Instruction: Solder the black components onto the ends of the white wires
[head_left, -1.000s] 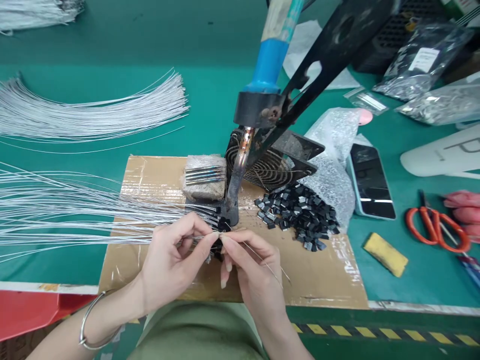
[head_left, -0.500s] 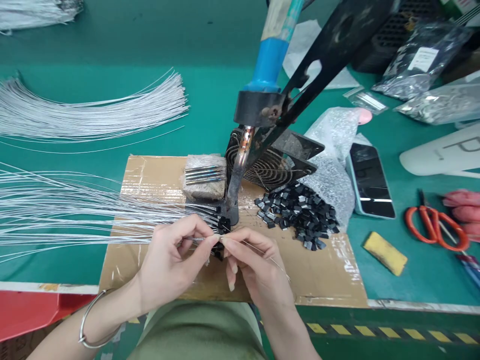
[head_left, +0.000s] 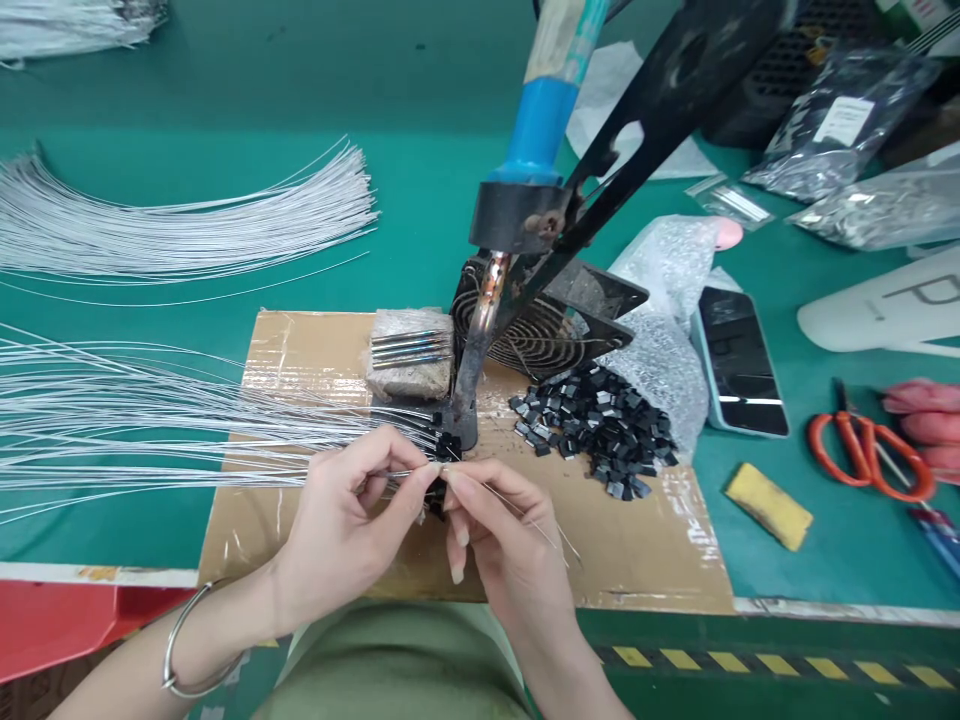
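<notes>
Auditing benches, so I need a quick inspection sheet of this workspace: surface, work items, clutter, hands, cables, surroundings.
Surface: green table, with a cardboard sheet at its near edge.
Work items: white wires running in from the left; loose black pieces piled right of what looks like a soldering iron.
Clutter: phone, orange-handled scissors, yellow sponge and white cup, all on the right.
Hands: left hand and right hand close together, pinching fine strands; exact grip too small to tell.
Cables: second wire bundle beyond the first; power leads can't be made out.
Surroundings: red object low at left; yellow-and-black striping below the table edge.
</notes>
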